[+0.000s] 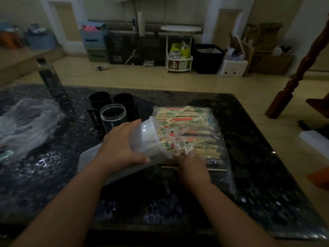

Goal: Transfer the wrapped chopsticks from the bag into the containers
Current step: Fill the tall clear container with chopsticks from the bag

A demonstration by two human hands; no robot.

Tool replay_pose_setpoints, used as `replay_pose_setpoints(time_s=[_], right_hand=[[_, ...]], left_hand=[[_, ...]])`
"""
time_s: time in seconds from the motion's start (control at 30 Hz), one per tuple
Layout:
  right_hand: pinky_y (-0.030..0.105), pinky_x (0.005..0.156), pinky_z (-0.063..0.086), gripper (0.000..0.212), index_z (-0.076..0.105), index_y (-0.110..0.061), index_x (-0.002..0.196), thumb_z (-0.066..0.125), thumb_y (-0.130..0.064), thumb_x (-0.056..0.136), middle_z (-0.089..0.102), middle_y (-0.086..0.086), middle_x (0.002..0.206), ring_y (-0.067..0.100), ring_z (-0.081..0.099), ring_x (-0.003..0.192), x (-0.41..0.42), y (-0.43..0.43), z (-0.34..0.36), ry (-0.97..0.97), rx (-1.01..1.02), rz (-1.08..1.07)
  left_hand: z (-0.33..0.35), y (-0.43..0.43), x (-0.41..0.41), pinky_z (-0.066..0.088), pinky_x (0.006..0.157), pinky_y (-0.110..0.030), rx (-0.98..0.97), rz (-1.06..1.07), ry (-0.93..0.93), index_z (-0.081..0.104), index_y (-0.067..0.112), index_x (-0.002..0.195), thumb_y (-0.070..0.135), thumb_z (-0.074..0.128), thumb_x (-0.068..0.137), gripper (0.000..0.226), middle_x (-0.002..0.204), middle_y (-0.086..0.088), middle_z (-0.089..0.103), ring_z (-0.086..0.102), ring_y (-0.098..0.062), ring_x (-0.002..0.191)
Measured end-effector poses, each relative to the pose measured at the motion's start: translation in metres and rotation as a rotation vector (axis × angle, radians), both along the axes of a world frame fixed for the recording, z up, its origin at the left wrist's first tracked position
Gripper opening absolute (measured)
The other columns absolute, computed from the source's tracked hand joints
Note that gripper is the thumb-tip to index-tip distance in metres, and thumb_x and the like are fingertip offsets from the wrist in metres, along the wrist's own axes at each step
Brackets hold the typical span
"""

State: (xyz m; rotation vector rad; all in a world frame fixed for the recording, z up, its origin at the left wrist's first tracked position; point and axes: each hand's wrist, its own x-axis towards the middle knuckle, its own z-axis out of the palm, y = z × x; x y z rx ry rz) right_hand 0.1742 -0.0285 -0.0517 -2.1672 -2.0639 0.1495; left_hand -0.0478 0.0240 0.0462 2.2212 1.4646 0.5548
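My left hand grips a translucent white plastic container, tipped on its side with its mouth facing right. A bunch of wrapped chopsticks sticks out of that mouth. My right hand lies just below the container's rim, on the near edge of the clear plastic bag, its fingers hidden among the wrappers. The bag lies flat on the dark table and holds many wrapped chopsticks. A clear empty jar stands upright to the left of the bag, with two black cups behind it.
A dark bottle stands at the table's far left. Crumpled clear plastic lies on the left side of the dark patterned table. A white lid or sheet lies under my left forearm. A wooden post rises at the right.
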Motion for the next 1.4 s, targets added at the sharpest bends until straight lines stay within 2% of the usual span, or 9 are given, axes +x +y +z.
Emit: replay_pose_setpoints(time_s=[0.17,0.53,0.7,0.83,1.0,1.27,1.4], right_hand=[[0.035,0.096,0.036,0.036,0.054,-0.030,0.129,0.054,-0.029,0.093,0.056,0.003,0.128,0.029,0.053,0.115,0.0007,0.0016,-0.0016,0.030,-0.045,-0.016],[0.034,0.100,0.034,0.045,0.046,-0.033,0.137,0.054,-0.025,0.094,0.050,0.001,0.134,0.028,0.049,0.121,-0.0020,-0.0010,0.0065,0.027,-0.047,0.015],[0.036,0.099,0.039,0.049,0.042,-0.027,0.138,0.058,-0.023,0.091,0.052,0.003,0.134,0.030,0.049,0.122,-0.0030,-0.0014,0.0054,0.039,-0.016,-0.015],[0.036,0.099,0.040,0.039,0.054,-0.029,0.130,0.057,-0.023,0.092,0.052,0.002,0.131,0.030,0.048,0.120,-0.0023,0.0012,0.0014,0.060,-0.051,-0.009],[0.040,0.096,0.044,0.043,0.047,-0.027,0.130,0.059,-0.024,0.089,0.057,0.005,0.128,0.031,0.049,0.118,-0.0018,0.0020,-0.0012,0.074,-0.039,-0.050],[0.036,0.087,0.046,0.025,0.058,-0.021,0.118,0.052,-0.019,0.094,0.059,0.008,0.122,0.032,0.054,0.112,-0.0012,0.0025,0.0025,0.030,-0.071,-0.019],[0.035,0.092,0.043,0.025,0.061,-0.022,0.118,0.051,-0.019,0.095,0.058,0.008,0.126,0.032,0.053,0.113,-0.0018,0.0024,0.0041,0.000,-0.068,-0.012]], left_hand=[[-0.0005,0.0007,0.0008,0.026,0.106,-0.034,0.005,-0.004,0.008,0.028,0.035,0.150,0.072,0.060,0.029,0.131,0.149,0.006,0.035,0.032,-0.016,0.133],[-0.0004,0.0006,0.0001,0.025,0.108,-0.034,0.003,0.004,-0.009,0.030,0.034,0.149,0.072,0.061,0.029,0.130,0.149,0.006,0.036,0.032,-0.016,0.134],[-0.0002,0.0010,-0.0003,0.026,0.106,-0.033,0.005,0.005,-0.011,0.030,0.035,0.149,0.071,0.061,0.029,0.130,0.148,0.007,0.036,0.033,-0.016,0.133],[-0.0008,0.0012,-0.0003,0.025,0.106,-0.032,0.001,-0.003,-0.001,0.029,0.035,0.149,0.072,0.062,0.030,0.130,0.149,0.007,0.035,0.032,-0.016,0.134],[-0.0003,0.0009,0.0001,0.024,0.108,-0.032,-0.001,0.000,-0.004,0.029,0.035,0.149,0.072,0.062,0.029,0.130,0.149,0.006,0.035,0.031,-0.016,0.135],[-0.0008,0.0015,0.0003,0.026,0.108,-0.035,-0.005,-0.005,0.003,0.029,0.034,0.150,0.073,0.061,0.030,0.130,0.149,0.006,0.035,0.033,-0.018,0.134],[-0.0002,0.0015,0.0000,0.026,0.107,-0.034,-0.005,-0.014,0.018,0.028,0.033,0.150,0.074,0.061,0.030,0.131,0.150,0.006,0.035,0.032,-0.017,0.135]])
